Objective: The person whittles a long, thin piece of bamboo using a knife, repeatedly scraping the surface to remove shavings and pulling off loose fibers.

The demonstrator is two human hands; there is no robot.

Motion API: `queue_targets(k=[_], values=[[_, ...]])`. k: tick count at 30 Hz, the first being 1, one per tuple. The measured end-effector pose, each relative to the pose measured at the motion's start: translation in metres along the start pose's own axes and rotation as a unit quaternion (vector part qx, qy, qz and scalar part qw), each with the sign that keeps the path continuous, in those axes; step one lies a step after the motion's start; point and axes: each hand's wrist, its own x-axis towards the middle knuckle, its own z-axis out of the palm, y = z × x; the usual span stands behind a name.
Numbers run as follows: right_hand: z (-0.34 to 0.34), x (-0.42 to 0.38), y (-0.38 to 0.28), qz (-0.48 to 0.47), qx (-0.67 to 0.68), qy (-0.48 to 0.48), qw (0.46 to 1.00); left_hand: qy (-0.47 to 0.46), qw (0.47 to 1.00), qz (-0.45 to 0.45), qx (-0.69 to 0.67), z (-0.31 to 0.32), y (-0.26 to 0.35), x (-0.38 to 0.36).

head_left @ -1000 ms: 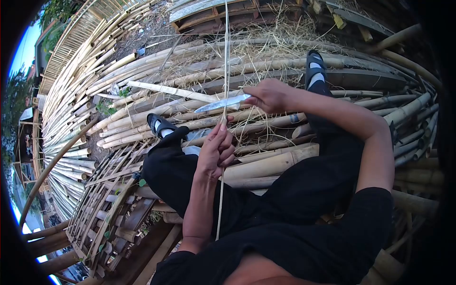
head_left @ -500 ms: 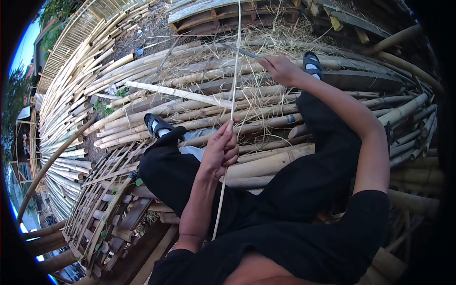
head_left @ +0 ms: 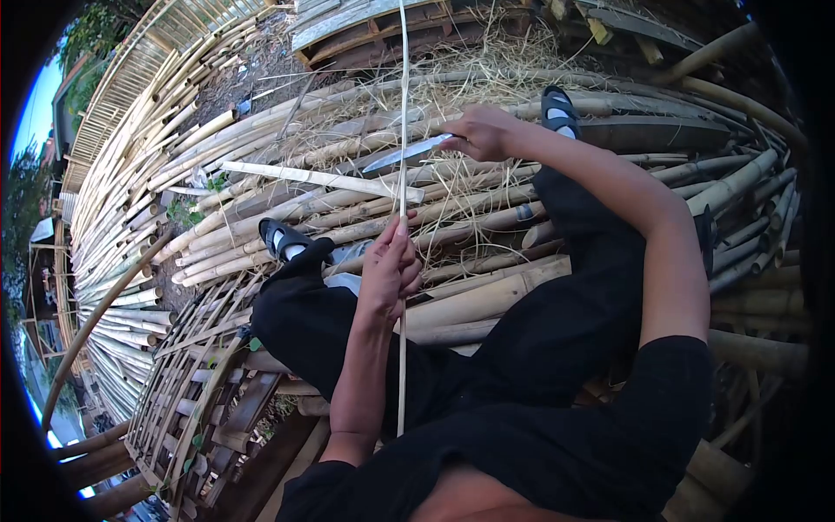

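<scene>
A long, thin bamboo strip runs nearly upright through the view, from the top edge down to my lap. My left hand pinches it at mid-length, thumb along the strip. Farther out, my right hand is closed round the handle of a knife. Its pale blade points left and overlaps the strip in this view, above my left hand. The handle is mostly hidden in my fingers. Behind the blade tip lies a flat split bamboo slat.
Bamboo poles cover the ground beneath and between my legs, with curly shavings scattered over them. A wooden pallet sits at the far side. Many poles are stacked at left, near a woven bamboo panel.
The knife has come nearer along the strip, its blade turning to show its flat side. Strip and left hand have shifted slightly left in view.
</scene>
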Motion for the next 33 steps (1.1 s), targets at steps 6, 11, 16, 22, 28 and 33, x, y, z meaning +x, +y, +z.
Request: queue_targets(k=[6,11,16,22,28,33], values=[[-0.007,-0.004,0.058,0.107,-0.058,0.076,0.99,-0.019,0.999,-0.041,-0.012,-0.006,-0.008,-0.002],[-0.021,-0.03,0.085,0.16,-0.106,0.051,0.98,-0.035,0.997,-0.069,-0.01,0.001,-0.018,-0.002],[0.0,-0.024,0.072,0.139,-0.005,0.037,0.99,-0.031,0.997,-0.066,-0.013,-0.002,-0.017,-0.006],[0.009,-0.024,0.007,0.25,0.227,-0.078,0.938,-0.044,0.996,-0.066,-0.028,-0.015,-0.015,-0.01],[0.001,-0.018,-0.016,0.052,0.013,-0.078,0.996,-0.034,0.998,-0.06,-0.003,-0.024,-0.014,-0.013],[-0.003,-0.011,0.049,0.221,0.024,0.038,0.974,-0.041,0.995,-0.095,-0.011,-0.03,-0.017,-0.012]])
